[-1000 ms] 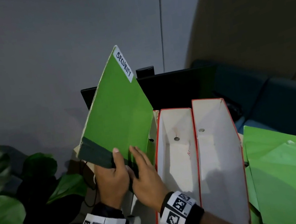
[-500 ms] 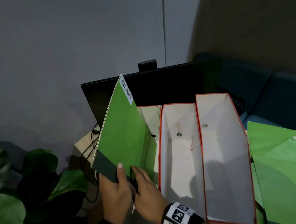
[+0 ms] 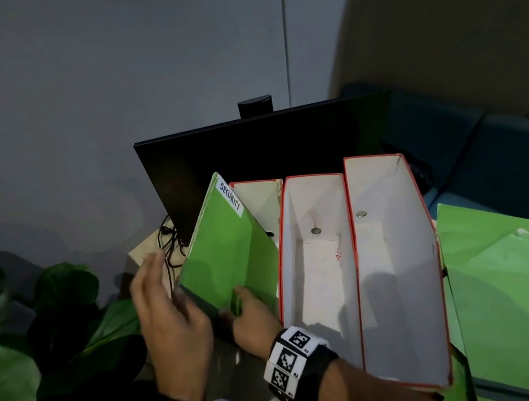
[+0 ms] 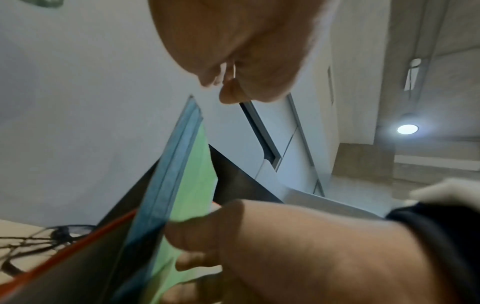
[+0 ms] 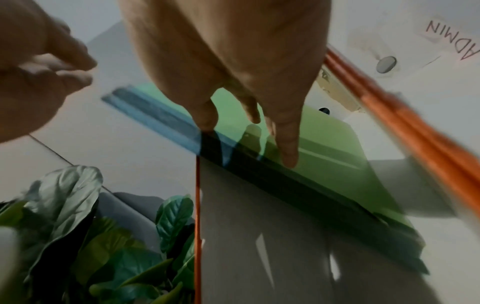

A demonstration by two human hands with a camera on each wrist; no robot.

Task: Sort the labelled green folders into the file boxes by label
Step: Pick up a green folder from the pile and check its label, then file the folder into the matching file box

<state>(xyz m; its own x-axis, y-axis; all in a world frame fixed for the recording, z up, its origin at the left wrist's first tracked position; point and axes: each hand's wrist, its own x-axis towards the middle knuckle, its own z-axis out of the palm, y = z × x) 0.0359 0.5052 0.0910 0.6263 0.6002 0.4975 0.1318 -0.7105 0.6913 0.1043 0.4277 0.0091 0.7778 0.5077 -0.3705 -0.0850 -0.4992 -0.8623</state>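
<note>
Standing tilted in the leftmost file box (image 3: 258, 201), the green folder labelled SECURITY (image 3: 230, 257) leans with its white tab uppermost and its dark spine edge low on the side away from the other boxes. The right hand (image 3: 252, 320) rests at the folder's lower corner, its straight fingers (image 5: 285, 148) laid against the green face rather than wrapped round it. The left hand (image 3: 167, 316) hangs just beside the spine, fingers relaxed and spread, holding nothing; whether it touches the folder cannot be told.

Next to that box stands the middle file box (image 3: 314, 261), marked ADMIN in red on its inner wall, and beyond it the third file box (image 3: 395, 249); all three are white with red rims. Past the third box lies a stack of green folders (image 3: 518, 281). Behind the boxes stands a dark monitor (image 3: 264, 144) on a pale wooden desk (image 3: 141, 254), with black cables (image 3: 170, 246) trailing at the desk's corner. Large-leaved plants (image 3: 3, 377) fill the space beside the desk, under a plain grey wall (image 3: 83, 90).
</note>
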